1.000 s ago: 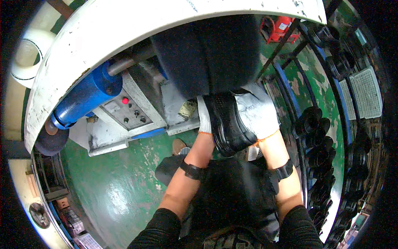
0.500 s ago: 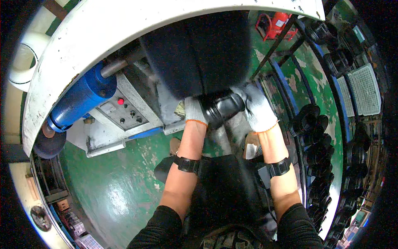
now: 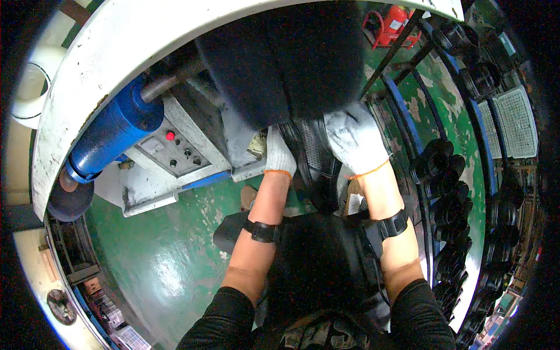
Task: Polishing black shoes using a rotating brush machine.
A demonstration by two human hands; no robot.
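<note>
Between my hands I hold a black shoe [image 3: 315, 156], with a dotted, perforated patch on its upper. It hangs lengthwise beneath a large dark roller [image 3: 280, 64]; whether the two touch cannot be made out. My left hand [image 3: 280, 153], in a white knit glove with an orange cuff, is closed on the shoe's left side, its fingertips hidden. My right hand [image 3: 354, 140], in a matching glove smudged grey, grips the other side with its fingers bent around behind.
A white hood [image 3: 146, 35] arches over the roller. On the left are a blue motor [image 3: 119, 131] and a control panel [image 3: 178, 149] with a red button. Black shoes [image 3: 446, 198] hang on racks at the right, near a white basket [image 3: 514, 123]. A red fire extinguisher [image 3: 395, 23] stands behind.
The shoe has turned from lying slanted across to pointing lengthwise toward me, showing its perforated patch. My right hand has shifted slightly left and rolled over, its back now facing up.
</note>
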